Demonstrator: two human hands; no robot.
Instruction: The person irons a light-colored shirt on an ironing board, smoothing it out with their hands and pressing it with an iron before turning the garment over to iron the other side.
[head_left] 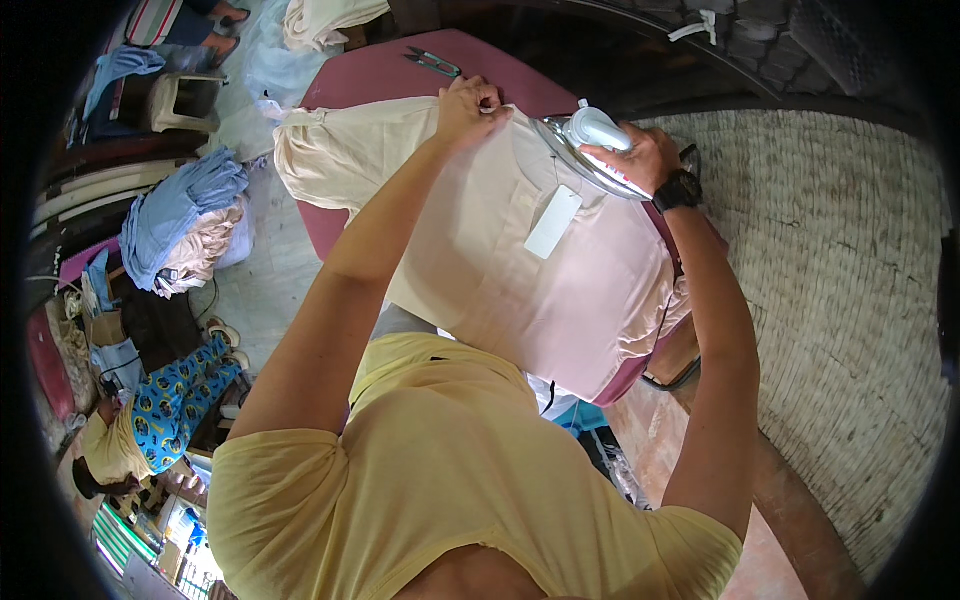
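1. Two hands: left hand (470, 112) pinching the garment's upper edge, right hand (645, 160) gripping the iron's handle.
2. One cream garment (470, 260), spread across one maroon ironing board (490, 50), a sleeve overhanging its left edge.
3. One iron (592, 130) near the board's far right edge; cloth contact is hard to tell.
4. One white tag (553, 222) on the garment.
5. One pair of snips (432, 62) by the far edge, on a bare strip.

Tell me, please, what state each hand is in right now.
Left hand: closed, pinching the cream shirt.
Right hand: closed, gripping the clothes iron.
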